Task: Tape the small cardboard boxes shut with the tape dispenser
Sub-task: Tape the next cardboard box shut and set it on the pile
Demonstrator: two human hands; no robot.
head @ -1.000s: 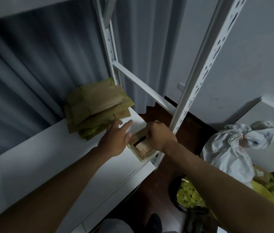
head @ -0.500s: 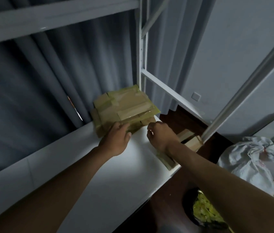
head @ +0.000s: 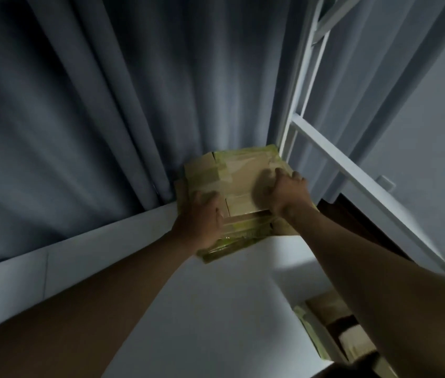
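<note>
On the far left I see grey curtain (head: 85, 110) folds hanging down behind the white shelf (head: 216, 309), whose back lip runs up from the lower left toward the middle. My left hand (head: 201, 223) comes in along that line and sits against the near-left side of the stack of taped cardboard boxes (head: 237, 170); its fingers curl over the stack's upper edge and the thumb lies along the front, so I read it as gripping the stack. The stack rests at the back of the shelf, touching the curtain, and its faces carry bands of yellowish clear tape; the lower layers stick out a little toward me. I count at least 2 layers but cannot tell the exact number of boxes.

My right hand (head: 284, 190) is on top of the stack at its right side, fingers bent down over the upper box's top and far edge; it looks like a grip, though motion blur hides the fingertips. Just right of it stands the white rack upright (head: 301, 85), with a crossbar (head: 352, 184) slanting down to the right, and a pale wall (head: 420, 118) behind. At the lower right, partly hidden under my right forearm, 1 more small cardboard box (head: 349, 336) sits near the shelf's front corner, well apart from the stack.
</note>
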